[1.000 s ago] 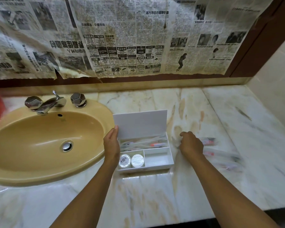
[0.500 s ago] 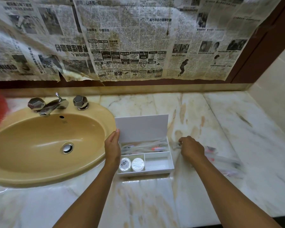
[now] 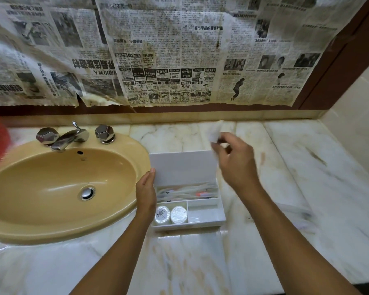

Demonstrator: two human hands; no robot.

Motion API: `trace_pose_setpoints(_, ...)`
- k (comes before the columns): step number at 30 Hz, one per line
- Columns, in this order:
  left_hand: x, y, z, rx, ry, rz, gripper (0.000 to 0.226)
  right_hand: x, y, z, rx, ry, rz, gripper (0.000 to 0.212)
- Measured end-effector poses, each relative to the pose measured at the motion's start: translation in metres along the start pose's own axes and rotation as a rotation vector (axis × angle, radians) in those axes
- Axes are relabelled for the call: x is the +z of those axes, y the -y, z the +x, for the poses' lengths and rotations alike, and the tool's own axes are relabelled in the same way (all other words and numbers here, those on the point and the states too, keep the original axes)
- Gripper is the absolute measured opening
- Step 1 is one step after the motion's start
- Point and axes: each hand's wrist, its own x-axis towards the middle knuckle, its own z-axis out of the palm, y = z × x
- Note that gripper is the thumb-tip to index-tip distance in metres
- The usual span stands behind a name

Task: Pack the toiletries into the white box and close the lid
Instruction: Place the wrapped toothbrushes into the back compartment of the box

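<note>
On a marble counter (image 3: 275,167) beside a tan sink (image 3: 19,209), your left hand (image 3: 145,193) steadies the white box (image 3: 205,213), while your right hand (image 3: 234,160) pinches a blurred clear packet (image 3: 215,130).

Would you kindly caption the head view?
Left hand steadies open white box; right hand lifts a clear packet.

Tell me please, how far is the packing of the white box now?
Partly done. The white plastic box already holds two round foil-topped containers and clear wrapped packets. The right hand lifts a blurred pale packet; the left hand steadies the box. Blurred wrapped items remain on the marble counter, and the upright lid is open.
</note>
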Motion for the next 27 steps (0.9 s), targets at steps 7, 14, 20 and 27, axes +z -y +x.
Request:
trace_pose_setpoints(7,-0.001,0.004,0.003,-0.009,0.002,-0.011,0.026,0.077,-0.003,-0.033,-0.125,0.495,-0.260,0.014)
trace_pose_setpoints(14,-0.002,0.002,0.001,-0.005,0.014,-0.014,0.025,0.118,-0.022,-0.052,-0.032,0.647,-0.520,0.019)
trace_pose_setpoints(20,-0.002,0.001,0.000,-0.002,0.018,0.001,0.028,0.124,-0.022,-0.049,0.095,0.627,-0.435,0.015)
trace_pose_setpoints(27,-0.002,0.001,0.000,-0.019,0.008,0.001,0.026,0.106,-0.006,-0.044,0.010,0.672,-0.563,0.034)
